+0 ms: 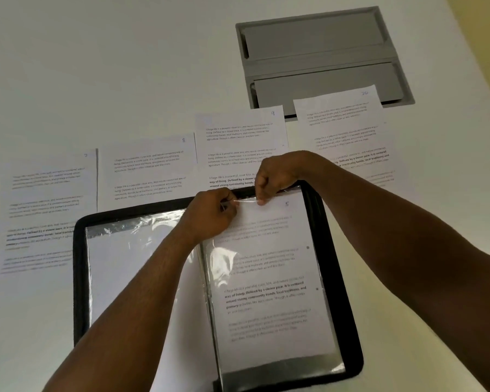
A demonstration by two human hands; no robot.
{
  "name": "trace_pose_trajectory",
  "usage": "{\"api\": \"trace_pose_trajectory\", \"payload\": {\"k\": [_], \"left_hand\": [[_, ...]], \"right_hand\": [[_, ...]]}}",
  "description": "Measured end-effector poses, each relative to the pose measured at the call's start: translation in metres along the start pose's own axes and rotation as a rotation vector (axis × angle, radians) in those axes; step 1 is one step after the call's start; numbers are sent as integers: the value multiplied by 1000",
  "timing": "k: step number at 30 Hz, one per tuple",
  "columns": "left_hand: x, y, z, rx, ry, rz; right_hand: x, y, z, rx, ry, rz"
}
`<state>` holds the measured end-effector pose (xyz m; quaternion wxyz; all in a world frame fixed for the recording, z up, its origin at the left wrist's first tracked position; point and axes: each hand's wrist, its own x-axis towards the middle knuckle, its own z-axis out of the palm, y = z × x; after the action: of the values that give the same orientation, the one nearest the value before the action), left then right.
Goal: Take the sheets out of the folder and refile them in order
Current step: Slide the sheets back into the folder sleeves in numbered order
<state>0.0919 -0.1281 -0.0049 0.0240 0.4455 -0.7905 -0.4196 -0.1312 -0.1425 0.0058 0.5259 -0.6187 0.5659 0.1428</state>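
The top edge of a clear sleeve (266, 278) is being pinched by the left hand (212, 215) and the right hand (275, 176), fingers curled tight on the plastic. A printed sheet (269, 304) — marked 2 at its corner — is being held inside it. The black-rimmed folder (78, 278) is lying open on the white table (96, 66), below a row of loose numbered sheets (150, 171).
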Motion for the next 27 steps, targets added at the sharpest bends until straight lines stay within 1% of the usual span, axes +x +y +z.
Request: {"api": "trace_pose_trajectory", "payload": {"k": [4,7,9,10,12,13,14,16,18,20,24,27], "left_hand": [[0,-1,1,-22,-13,-11],[-1,-2,1,-35,0,-11],[-3,-2,1,-42,26,-14],[-4,-2,1,-47,40,-18],[-7,-2,2,-54,72,-17],[-8,-2,3,-57,95,-18],[-10,-2,5,-60,128,-23],[-17,-3,10,-93,220,-31],[-27,-6,16,-120,297,10],[-38,-9,23,-89,319,27],[-69,-4,36,-44,268,-69],[-95,-2,44,1,169,-72]], "right_hand": [[3,-9,5,-224,-86,48],[-3,-11,7,-196,-100,60],[-14,-10,4,-81,-51,62],[-21,-8,4,27,-7,81],[-38,-3,7,376,70,163],[-47,2,11,560,95,173],[-56,7,17,721,108,161],[-71,21,34,927,116,124],[-81,33,60,972,111,98],[-88,36,88,916,122,83],[-93,25,130,919,295,174],[-101,6,143,1123,317,135]]}}
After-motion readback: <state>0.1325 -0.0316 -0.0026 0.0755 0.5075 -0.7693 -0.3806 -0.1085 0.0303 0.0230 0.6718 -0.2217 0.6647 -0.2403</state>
